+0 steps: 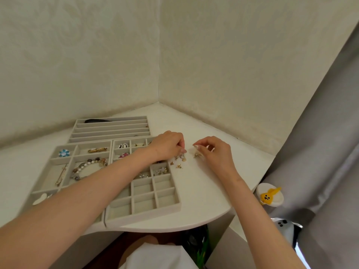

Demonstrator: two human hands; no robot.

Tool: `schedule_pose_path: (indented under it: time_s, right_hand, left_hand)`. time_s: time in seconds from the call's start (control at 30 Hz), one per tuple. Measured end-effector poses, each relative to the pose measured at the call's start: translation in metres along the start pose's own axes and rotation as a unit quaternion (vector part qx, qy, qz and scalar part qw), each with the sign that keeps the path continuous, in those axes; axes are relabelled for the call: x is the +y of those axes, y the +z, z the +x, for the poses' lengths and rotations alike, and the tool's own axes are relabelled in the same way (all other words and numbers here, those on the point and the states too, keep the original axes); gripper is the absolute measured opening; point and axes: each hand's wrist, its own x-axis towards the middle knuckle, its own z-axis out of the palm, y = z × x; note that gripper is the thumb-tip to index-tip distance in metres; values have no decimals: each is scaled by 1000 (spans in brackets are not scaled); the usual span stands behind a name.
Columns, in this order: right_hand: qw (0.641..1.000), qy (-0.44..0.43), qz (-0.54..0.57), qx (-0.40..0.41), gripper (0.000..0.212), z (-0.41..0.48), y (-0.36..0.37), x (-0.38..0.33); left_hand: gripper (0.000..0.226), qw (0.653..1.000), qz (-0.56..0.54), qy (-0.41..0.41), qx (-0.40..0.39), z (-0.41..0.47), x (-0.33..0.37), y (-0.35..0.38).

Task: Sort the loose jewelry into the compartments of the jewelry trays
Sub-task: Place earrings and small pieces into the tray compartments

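Jewelry trays (111, 152) side by side on the white table (204, 191): long-slot tray (110, 131) at the back, wide-compartment tray (46, 179) on the left, small-cell tray (143, 214) on the right, near cells bare. Left grip (169, 145) just past that tray's right rim, fingertips bunched together down in the loose jewelry (179, 162) on the table; clamped on a piece or not, cannot tell. Right grip (213, 152) near it, forefinger and thumb apart in a loose curve over a gold piece (197, 155). Probably mid-pick. Lift one piece only, by its body rather than a thin hook. Shake free any tangled neighbour. Pair like with like. Release low inside a bare cell to stop bouncing.
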Motion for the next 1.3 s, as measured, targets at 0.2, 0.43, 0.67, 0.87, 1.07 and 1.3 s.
schedule_pose_path:
  time_s: [0.2, 0.43, 0.67, 0.87, 1.07, 1.3]
  right_hand:
    - [999, 32, 27, 22, 7, 1, -2, 3]
    - [999, 44, 27, 17, 8, 1, -2, 3]
    - [997, 65, 19, 26, 8, 2, -3, 4]
    - [997, 71, 5, 20, 9, 1, -3, 2]
    - [997, 72, 8, 15, 9, 0, -3, 1]
    - [997, 71, 5, 13, 10, 0, -3, -1]
  left_hand:
    - [10, 998, -57, -11, 16, -5, -1, -16]
    - [9, 982, -187, -15, 5, -32, -11, -37]
    - [6, 980, -195, 34, -2, -70, -3, -49]
    - [11, 992, -109, 44, -46, -87, -1, -45]
    - [9, 994, -25, 63, -84, -94, 6, -35]
    - [7, 986, 107, 94, -90, -97, 12, -27]
